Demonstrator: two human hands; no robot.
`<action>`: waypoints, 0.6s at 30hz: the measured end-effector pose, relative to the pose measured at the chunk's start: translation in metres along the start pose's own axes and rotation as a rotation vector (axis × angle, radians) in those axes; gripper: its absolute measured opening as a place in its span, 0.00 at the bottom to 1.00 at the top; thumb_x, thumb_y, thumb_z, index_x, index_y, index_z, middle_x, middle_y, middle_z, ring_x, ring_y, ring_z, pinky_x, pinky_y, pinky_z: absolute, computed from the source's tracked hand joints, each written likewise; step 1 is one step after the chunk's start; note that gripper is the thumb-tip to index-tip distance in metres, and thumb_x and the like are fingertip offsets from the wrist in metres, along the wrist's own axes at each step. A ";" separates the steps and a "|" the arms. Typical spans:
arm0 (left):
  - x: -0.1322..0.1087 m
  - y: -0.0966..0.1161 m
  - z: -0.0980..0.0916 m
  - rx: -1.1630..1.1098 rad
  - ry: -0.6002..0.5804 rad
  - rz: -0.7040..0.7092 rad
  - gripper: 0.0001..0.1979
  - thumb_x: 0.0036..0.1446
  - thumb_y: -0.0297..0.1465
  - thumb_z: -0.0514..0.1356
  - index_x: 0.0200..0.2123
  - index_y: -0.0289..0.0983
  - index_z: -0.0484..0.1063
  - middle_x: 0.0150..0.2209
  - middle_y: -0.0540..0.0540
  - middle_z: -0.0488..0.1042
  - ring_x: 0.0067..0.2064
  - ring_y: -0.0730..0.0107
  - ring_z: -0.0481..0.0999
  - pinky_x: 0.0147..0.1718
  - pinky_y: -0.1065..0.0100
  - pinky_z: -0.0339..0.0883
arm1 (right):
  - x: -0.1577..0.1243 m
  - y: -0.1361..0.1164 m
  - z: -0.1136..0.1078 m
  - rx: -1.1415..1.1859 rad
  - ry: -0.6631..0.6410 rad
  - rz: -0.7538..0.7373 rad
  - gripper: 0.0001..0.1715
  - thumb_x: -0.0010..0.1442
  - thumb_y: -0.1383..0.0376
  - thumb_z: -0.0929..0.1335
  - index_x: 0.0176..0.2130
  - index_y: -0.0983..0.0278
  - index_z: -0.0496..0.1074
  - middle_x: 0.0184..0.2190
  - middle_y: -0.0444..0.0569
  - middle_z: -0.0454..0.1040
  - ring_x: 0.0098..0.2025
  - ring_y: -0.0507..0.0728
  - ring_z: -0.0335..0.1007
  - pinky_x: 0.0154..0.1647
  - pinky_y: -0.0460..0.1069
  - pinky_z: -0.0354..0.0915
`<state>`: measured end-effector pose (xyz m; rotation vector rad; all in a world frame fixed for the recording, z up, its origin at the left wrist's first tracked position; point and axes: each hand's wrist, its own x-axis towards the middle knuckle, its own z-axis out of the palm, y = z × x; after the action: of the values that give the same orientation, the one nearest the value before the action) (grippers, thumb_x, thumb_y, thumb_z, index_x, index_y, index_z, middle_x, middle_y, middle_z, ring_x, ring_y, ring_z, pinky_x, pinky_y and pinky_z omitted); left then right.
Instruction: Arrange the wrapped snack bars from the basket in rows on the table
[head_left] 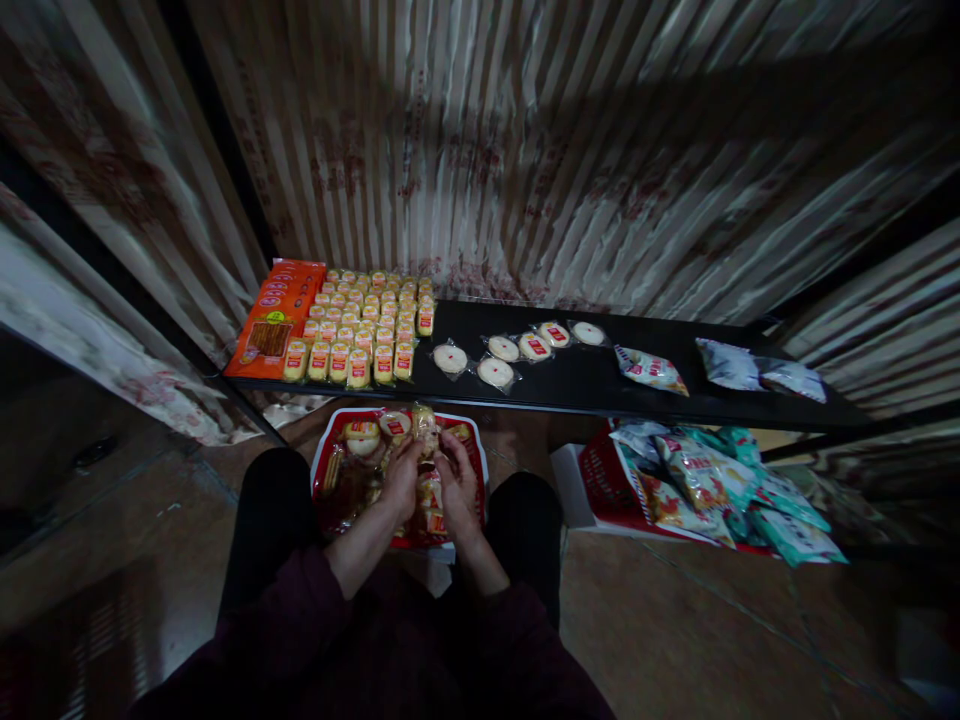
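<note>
Curtains (525, 150), pale, pleated, reddish print: behind and at both sides of my view. Shelf (480, 316), long, black: one. Posts (211, 115), dark. Floor (645, 620), brown tile. Light: I log dim.

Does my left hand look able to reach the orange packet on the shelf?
Probably yes: nothing visible blocks the orange packet from above, though your left hand is busy with a wrapped snack.

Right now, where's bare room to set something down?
On the black shelf: the front stretch between the round cakes and red-lettered packet, plus the patch behind that packet, left of the pale packets. Crowded: the left end, yellow cakes beside the orange bag, and the red basket before you.
</note>
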<state>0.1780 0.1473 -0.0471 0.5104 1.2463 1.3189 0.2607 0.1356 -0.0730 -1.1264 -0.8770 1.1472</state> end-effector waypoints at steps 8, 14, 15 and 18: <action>0.002 0.009 0.002 -0.229 0.009 -0.236 0.05 0.53 0.32 0.56 0.30 0.37 0.71 0.34 0.45 0.78 0.36 0.69 0.77 0.41 0.66 0.70 | -0.004 -0.013 0.002 -0.058 -0.009 -0.003 0.20 0.53 0.61 0.69 0.47 0.58 0.74 0.50 0.48 0.74 0.52 0.59 0.69 0.55 0.55 0.64; 0.004 0.007 0.001 -0.225 -0.003 -0.250 0.05 0.52 0.33 0.58 0.29 0.37 0.70 0.32 0.45 0.77 0.38 0.67 0.77 0.42 0.64 0.71 | -0.005 -0.020 0.003 -0.127 -0.016 -0.026 0.18 0.54 0.60 0.68 0.46 0.58 0.75 0.48 0.47 0.76 0.51 0.59 0.69 0.54 0.55 0.65; 0.004 0.006 0.001 -0.232 -0.004 -0.243 0.05 0.51 0.33 0.58 0.29 0.37 0.70 0.33 0.45 0.77 0.38 0.67 0.77 0.42 0.65 0.71 | -0.005 -0.019 0.002 -0.147 -0.018 -0.034 0.18 0.54 0.60 0.68 0.46 0.57 0.76 0.47 0.47 0.76 0.51 0.59 0.70 0.54 0.55 0.65; 0.003 -0.001 0.000 -0.134 0.031 -0.115 0.07 0.50 0.32 0.58 0.32 0.37 0.72 0.35 0.46 0.78 0.39 0.67 0.77 0.43 0.64 0.70 | -0.004 -0.012 -0.002 -0.218 -0.027 -0.059 0.19 0.53 0.60 0.69 0.46 0.54 0.75 0.48 0.45 0.76 0.51 0.59 0.70 0.55 0.55 0.63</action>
<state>0.1774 0.1499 -0.0489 0.3202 1.1859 1.3070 0.2642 0.1306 -0.0613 -1.2557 -1.0683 1.0386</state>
